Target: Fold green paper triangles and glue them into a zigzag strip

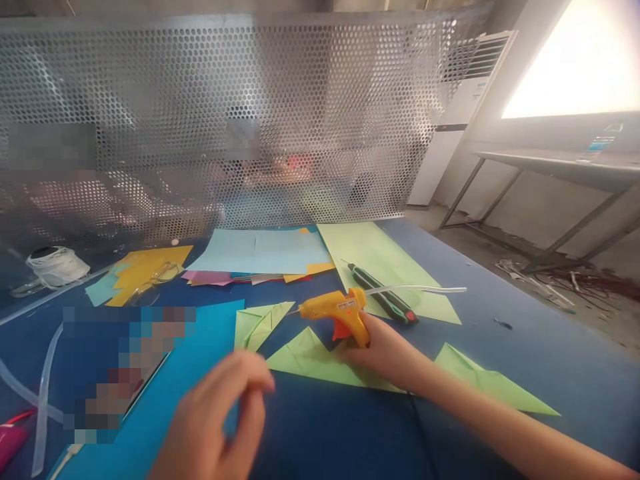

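My right hand point(367, 347) is wrapped round the handle of a yellow hot glue gun point(325, 307) with an orange trigger. Its nozzle points left, and a clear glue stick point(420, 289) sticks out of the back. Just under the gun lies a folded light green paper piece point(305, 353). Another folded green piece point(260, 323) is left of the nozzle, and a third point(490, 380) lies right of my forearm. My left hand point(220, 407), slightly blurred, hovers at the front with curled fingers, thumb close to forefinger; nothing shows in it.
A green-black utility knife point(383, 293) rests on a light green sheet point(400, 260). Coloured sheets point(260, 250) are stacked by the perforated metal screen point(225, 100). Left are glasses point(155, 283), a thread spool point(55, 267), clear glue sticks point(47, 400) and a blurred-out device on blue paper point(165, 407).
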Motion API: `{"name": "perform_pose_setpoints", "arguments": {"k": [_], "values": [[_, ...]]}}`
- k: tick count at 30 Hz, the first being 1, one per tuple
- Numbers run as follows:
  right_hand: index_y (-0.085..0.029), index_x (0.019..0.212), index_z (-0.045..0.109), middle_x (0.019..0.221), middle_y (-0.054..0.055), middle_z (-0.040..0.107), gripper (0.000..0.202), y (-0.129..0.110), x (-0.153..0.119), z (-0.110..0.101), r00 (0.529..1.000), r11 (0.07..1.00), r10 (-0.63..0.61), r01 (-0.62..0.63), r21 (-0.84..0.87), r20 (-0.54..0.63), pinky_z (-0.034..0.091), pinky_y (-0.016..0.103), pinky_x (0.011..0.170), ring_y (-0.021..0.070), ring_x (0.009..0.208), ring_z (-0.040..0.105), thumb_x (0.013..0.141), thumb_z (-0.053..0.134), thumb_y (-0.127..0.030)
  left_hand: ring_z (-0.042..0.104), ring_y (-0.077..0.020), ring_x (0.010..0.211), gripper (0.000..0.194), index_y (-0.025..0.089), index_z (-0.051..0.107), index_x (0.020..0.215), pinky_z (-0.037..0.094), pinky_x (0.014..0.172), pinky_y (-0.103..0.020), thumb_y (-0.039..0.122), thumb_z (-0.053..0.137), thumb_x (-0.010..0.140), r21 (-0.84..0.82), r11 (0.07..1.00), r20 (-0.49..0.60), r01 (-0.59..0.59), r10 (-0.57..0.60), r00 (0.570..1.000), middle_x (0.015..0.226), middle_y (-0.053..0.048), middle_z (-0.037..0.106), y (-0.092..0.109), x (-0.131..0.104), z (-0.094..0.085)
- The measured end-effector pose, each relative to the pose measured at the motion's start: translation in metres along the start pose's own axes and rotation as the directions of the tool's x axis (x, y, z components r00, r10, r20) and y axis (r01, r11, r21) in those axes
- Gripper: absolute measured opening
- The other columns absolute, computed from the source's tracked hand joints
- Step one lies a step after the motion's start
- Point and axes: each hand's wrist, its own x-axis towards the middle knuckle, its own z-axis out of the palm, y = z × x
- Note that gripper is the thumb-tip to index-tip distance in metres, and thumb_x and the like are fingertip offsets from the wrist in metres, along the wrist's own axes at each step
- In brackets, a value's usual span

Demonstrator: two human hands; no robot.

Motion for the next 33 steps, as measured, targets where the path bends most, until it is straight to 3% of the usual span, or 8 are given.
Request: {"name": "perform_pose_setpoints", "arguments": {"k": [2, 5, 8, 16, 21, 28, 30, 33], "values": [[-0.019, 0.136, 0.067, 0.137, 0.010, 0.069, 0.039, 0.001, 0.001, -0.004, 1.000, 1.000, 0.002, -0.002, 0.019, -0.013, 0.063, 0.049, 0.096, 0.0266, 0.114, 0.071, 0.105, 0.072, -0.041, 0.070, -0.0157, 0.094, 0.018, 0.022, 0.068, 0.122, 0.064, 0.077, -0.031, 0.030, 0.064, 0.107, 0.019, 0.998, 0.023, 0.054, -0.054, 0.998, 0.123, -0.006, 0.071, 0.007, 0.032, -0.003], [-0.020, 0.137, 0.066, 0.138, 0.010, 0.069, 0.039, 0.002, 0.001, -0.009, 0.999, 0.999, 0.024, -0.022, 0.039, -0.048, 0.063, 0.050, 0.096, 0.0268, 0.115, 0.071, 0.105, 0.072, -0.041, 0.072, -0.0191, 0.103, 0.022, 0.020, 0.068, 0.127, 0.065, 0.090, -0.040, 0.021, 0.067, 0.104, 0.117, 0.988, 0.096, 0.096, -0.108, 0.990, 0.126, -0.006, 0.071, 0.021, 0.072, -0.008], [-0.020, 0.137, 0.066, 0.138, 0.011, 0.068, 0.039, 0.001, 0.001, -0.012, 0.996, 0.998, 0.057, -0.055, 0.038, -0.062, 0.063, 0.049, 0.096, 0.0266, 0.115, 0.071, 0.105, 0.071, -0.041, 0.070, -0.0246, 0.118, 0.026, 0.019, 0.068, 0.126, 0.064, 0.098, -0.046, 0.025, 0.073, 0.101, 0.231, 0.966, 0.160, 0.113, -0.152, 0.975, 0.131, -0.008, 0.070, 0.037, 0.092, -0.013], [-0.020, 0.136, 0.067, 0.138, 0.010, 0.069, 0.038, 0.000, -0.005, -0.025, 0.995, 0.995, 0.099, -0.099, -0.021, -0.007, 0.063, 0.049, 0.096, 0.0265, 0.115, 0.071, 0.105, 0.071, -0.041, 0.067, -0.0273, 0.127, 0.034, 0.022, 0.067, 0.134, 0.061, 0.105, -0.049, 0.026, 0.074, 0.101, 0.395, 0.913, 0.237, 0.102, -0.209, 0.949, 0.143, -0.009, 0.066, 0.052, 0.088, -0.012], [-0.021, 0.136, 0.067, 0.138, 0.010, 0.069, 0.037, 0.006, 0.000, -0.028, 0.996, 0.996, 0.080, -0.081, -0.026, -0.035, 0.063, 0.048, 0.096, 0.0258, 0.114, 0.071, 0.105, 0.071, -0.041, 0.071, -0.0238, 0.115, 0.030, 0.019, 0.068, 0.128, 0.064, 0.097, -0.045, 0.026, 0.075, 0.100, 0.375, 0.920, 0.309, 0.112, -0.238, 0.921, 0.131, -0.008, 0.071, 0.055, 0.089, -0.017], [-0.020, 0.131, 0.068, 0.131, 0.009, 0.071, 0.032, 0.014, 0.007, -0.047, 0.996, 0.997, -0.043, 0.048, 0.060, -0.075, 0.063, 0.046, 0.094, 0.0238, 0.109, 0.072, 0.105, 0.071, -0.039, 0.069, -0.0160, 0.085, 0.022, 0.018, 0.069, 0.110, 0.062, 0.078, -0.035, 0.039, 0.069, 0.104, 0.358, 0.926, 0.357, 0.119, -0.254, 0.899, 0.103, -0.002, 0.071, 0.025, 0.097, -0.040], [-0.018, 0.120, 0.070, 0.118, 0.007, 0.074, 0.028, 0.015, 0.006, -0.064, 0.993, 0.991, -0.092, 0.098, 0.088, -0.074, 0.063, 0.044, 0.090, 0.0225, 0.102, 0.073, 0.100, 0.076, -0.037, 0.069, -0.0163, 0.086, 0.023, 0.018, 0.069, 0.110, 0.062, 0.078, -0.036, 0.041, 0.070, 0.103, 0.318, 0.943, 0.395, 0.102, -0.229, 0.889, 0.104, -0.002, 0.071, 0.016, 0.099, -0.044], [-0.022, 0.095, 0.071, 0.098, 0.005, 0.080, 0.031, 0.019, 0.003, -0.093, 0.987, 0.980, -0.151, 0.158, 0.125, -0.059, 0.063, 0.038, 0.082, 0.0248, 0.092, 0.074, 0.074, 0.088, -0.038, 0.070, -0.0199, 0.098, 0.028, 0.019, 0.069, 0.115, 0.063, 0.087, -0.041, 0.043, 0.072, 0.102, 0.245, 0.967, 0.445, 0.070, -0.176, 0.878, 0.117, -0.005, 0.071, 0.012, 0.098, -0.042]]}}
